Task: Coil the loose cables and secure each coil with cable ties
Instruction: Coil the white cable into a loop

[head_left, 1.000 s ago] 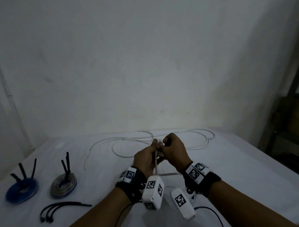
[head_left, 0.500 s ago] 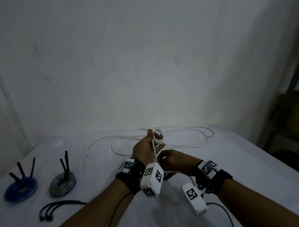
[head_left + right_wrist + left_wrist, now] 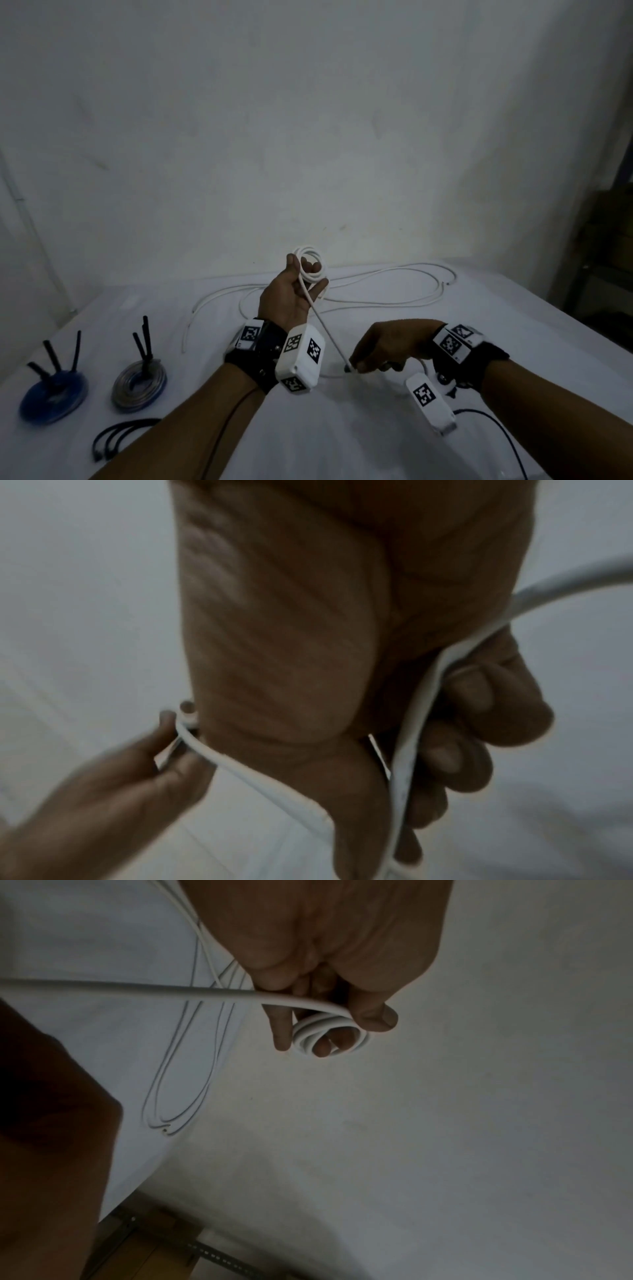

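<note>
Fingers [image 3: 375, 1018] of the left hand [image 3: 287, 298] curl around one small coil of thin white cable [image 3: 310, 265], raised above the white-covered table [image 3: 342, 445]. Left of that coil lie two finished coils: one blue coiled cable [image 3: 51, 397] with three black ties upright and one grey coiled cable [image 3: 138, 387] with two. Nearer than these, three loose black cable ties [image 3: 116, 437] lie together. Right of the raised coil, one taut strand runs down to the right hand [image 3: 387, 346], clamped on it. Behind, the rest of the white cable sprawls in loose loops.
</note>
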